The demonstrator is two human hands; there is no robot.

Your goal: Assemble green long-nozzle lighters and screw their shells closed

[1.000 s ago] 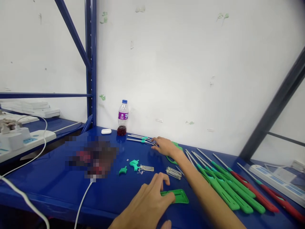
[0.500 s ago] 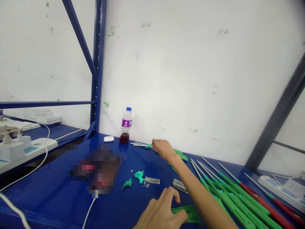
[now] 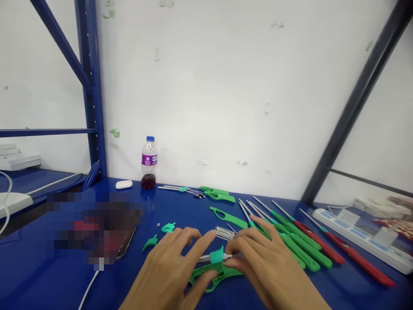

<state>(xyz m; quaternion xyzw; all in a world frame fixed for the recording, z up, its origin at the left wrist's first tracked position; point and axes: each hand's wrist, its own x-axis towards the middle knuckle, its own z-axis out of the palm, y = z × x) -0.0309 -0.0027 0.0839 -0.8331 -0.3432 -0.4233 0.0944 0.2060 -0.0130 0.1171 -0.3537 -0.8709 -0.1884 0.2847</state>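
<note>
My right hand (image 3: 261, 258) pinches a metal lighter tube with a teal trigger (image 3: 217, 255) on it, just above an open green lighter casing half (image 3: 226, 271). Part of the tube is behind my right fingers. My left hand (image 3: 171, 262) is at the casing's left end, thumb over it, index finger stretched toward the tube. Its other fingers are partly hidden. Beyond the hands lie a bundle of small metal parts (image 3: 224, 233) and a green casing half (image 3: 229, 217). Loose teal triggers (image 3: 150, 243) lie left of my left hand.
Several green long-neck lighters (image 3: 295, 245) and red ones (image 3: 358, 258) lie on the right, near a white power strip (image 3: 361, 241). Along the wall stand a drink bottle (image 3: 149, 163), a white case (image 3: 124, 184), metal tubes (image 3: 174, 188) and green casings (image 3: 219, 196). A phone (image 3: 127, 243) with cable lies left.
My right hand has come back from the tubes by the wall with a tube and trigger, to above the casing half. My left thumb now lies over the casing. The view has turned right.
</note>
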